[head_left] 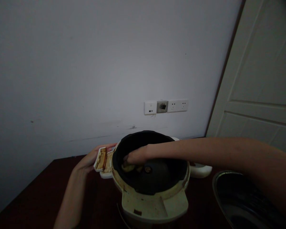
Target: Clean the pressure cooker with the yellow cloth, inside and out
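A stained, off-white cooker (154, 203) with a dark round bowl stands tilted toward me on the table, its top uncovered. At its left side, my left hand (91, 157) holds the body behind the browned hinge bracket (101, 159); some fingers are hidden there. My right hand (138, 155) reaches into the bowl from the right. Its fingers are closed on a crumpled yellowish piece (128, 167), which looks like a cloth or sponge, pressed against the bowl's left inner wall. A small round fitting (147, 170) shows at the bottom of the bowl.
A dark, shiny basin (238, 206) stands at the lower right under my right forearm. The dark red table (38, 190) meets a pale wall (97, 63) with several sockets (177, 106). A light panelled door (262, 79) rises at the right.
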{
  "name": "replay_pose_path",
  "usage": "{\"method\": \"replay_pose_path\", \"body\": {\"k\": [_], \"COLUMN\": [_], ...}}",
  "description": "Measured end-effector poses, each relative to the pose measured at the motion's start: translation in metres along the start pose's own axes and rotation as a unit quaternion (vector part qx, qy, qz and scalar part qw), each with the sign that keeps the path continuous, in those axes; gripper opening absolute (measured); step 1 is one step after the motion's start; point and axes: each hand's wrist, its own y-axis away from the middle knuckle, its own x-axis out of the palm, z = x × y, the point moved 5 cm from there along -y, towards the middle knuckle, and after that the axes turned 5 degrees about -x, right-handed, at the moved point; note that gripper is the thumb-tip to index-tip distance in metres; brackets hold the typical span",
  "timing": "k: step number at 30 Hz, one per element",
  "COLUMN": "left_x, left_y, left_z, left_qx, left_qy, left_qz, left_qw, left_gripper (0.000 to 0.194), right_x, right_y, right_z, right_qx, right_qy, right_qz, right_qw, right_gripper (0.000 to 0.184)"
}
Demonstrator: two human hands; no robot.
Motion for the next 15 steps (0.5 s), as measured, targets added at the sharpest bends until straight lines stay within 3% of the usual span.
{"method": "replay_pose_path", "body": {"k": [2,4,8,15], "left_x": [0.002,0.005,0.007,0.003], "left_y": [0.002,0.003,0.004,0.000], "left_z": [-0.002,-0.003,-0.004,-0.001], "left_qx": [0.004,0.005,-0.001,0.001], "left_qy": [0.000,0.000,0.000,-0.002], "left_qz": [0.000,-0.001,0.003,0.007], "left_qw": [1.000,1.000,1.000,1.000], "left_gripper": [0.043,0.041,0.044,0.049], "right_x": [-0.003,-0.004,0.002,0.021], "right_y": [0.006,0.011,0.021,0.057], "right_z": [-0.005,-0.016,-0.042,-0.061], "right_qx": [0.004,0.055,0.174,0.276], "right_qy": [0.063,0.075,0.057,0.007], "right_qz": [0.028,0.050,0.109,0.186], "right_qw": [0.998,0.994,0.977,0.943], "right_gripper": [0.026,0.027,0.025,0.020]}}
